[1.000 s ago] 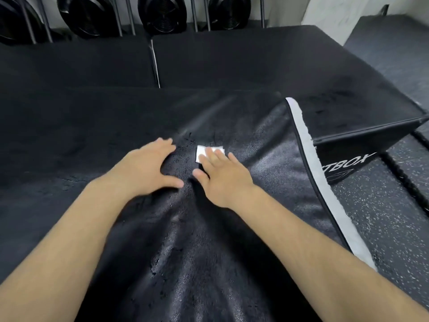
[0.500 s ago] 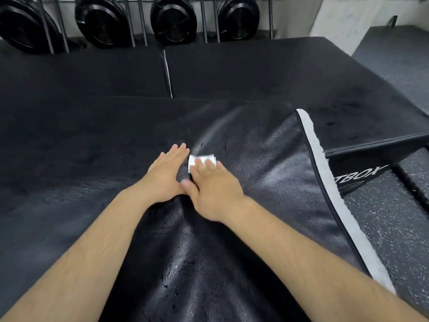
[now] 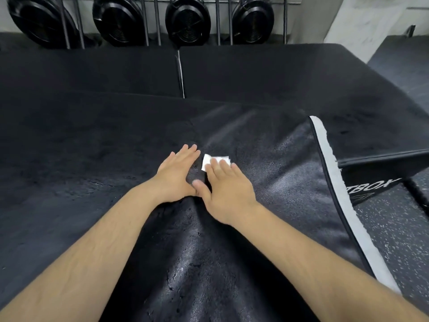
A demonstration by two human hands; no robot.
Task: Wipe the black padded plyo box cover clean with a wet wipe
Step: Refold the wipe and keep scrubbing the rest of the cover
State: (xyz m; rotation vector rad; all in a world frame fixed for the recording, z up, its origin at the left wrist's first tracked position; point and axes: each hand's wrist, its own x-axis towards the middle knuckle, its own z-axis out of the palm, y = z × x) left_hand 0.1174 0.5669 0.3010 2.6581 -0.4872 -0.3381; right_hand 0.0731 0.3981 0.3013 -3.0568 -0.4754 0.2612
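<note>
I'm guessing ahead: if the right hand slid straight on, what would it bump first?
Probably nothing: ahead of the right hand and wet wipe lies only bare black cover; the left hand sits beside.

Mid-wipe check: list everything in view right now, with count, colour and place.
cover: one, glossy black with a pale grey edge strip, draped across the centre
wet wipe: one, white, folded, on the cover
padded boxes: two, black, side by side behind the cover; the right one has white lettering on its side
round discs: four, black, top edge, behind metal bars
floor: dark, speckled, right side
left hand: flat on the cover, beside the wipe
right hand: straight fingers pressing the wipe
</note>
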